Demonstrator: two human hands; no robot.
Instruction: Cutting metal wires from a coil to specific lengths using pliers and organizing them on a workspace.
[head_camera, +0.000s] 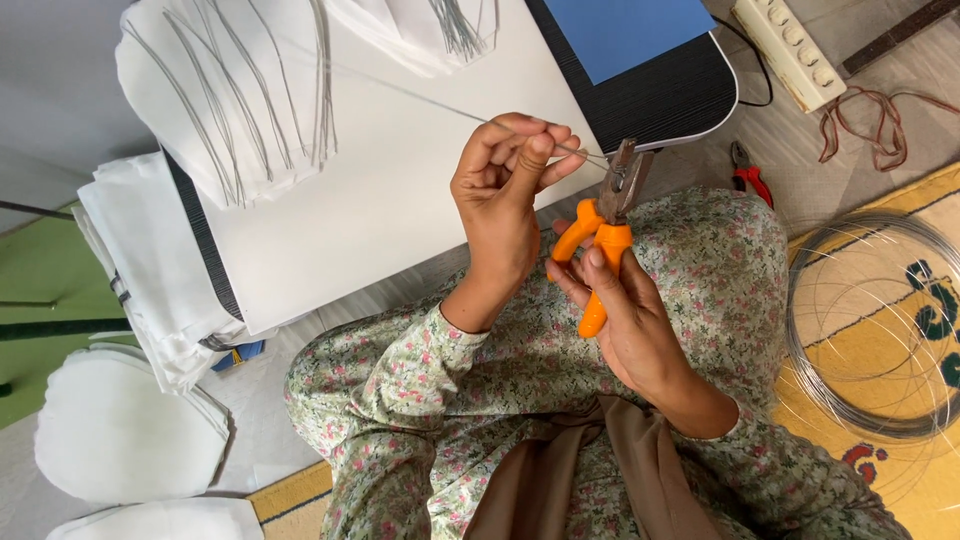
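- Orange-handled metal pliers (603, 235) are sitting in the right hand (622, 315), whose fingers are wrapping both handles and pressing them together, over the lap of the floral dress (700, 270).
- Thin grey steel wire (420, 97) is running from the far left across the white table (400, 190) to the plier nose, which is biting its near end just right of the table's edge.
- Left hand (500, 185) is pinching the wire between thumb and fingertips, closed on it just beside the plier tip.
- Doing this well seems to call for keeping the pinch close to the tool so the short stretch stays straight, and squeezing the handles squarely rather than at a twist.
- Cut lengths of grey wire (240, 100) are lying on stacked white fabric pieces (190, 90) at the table's far left.
- Large coil of silver wire (880, 320) is lying on the yellow patterned rug (900, 470) at the right, and small red-handled pliers (750, 175) are resting on the floor beyond the knee.
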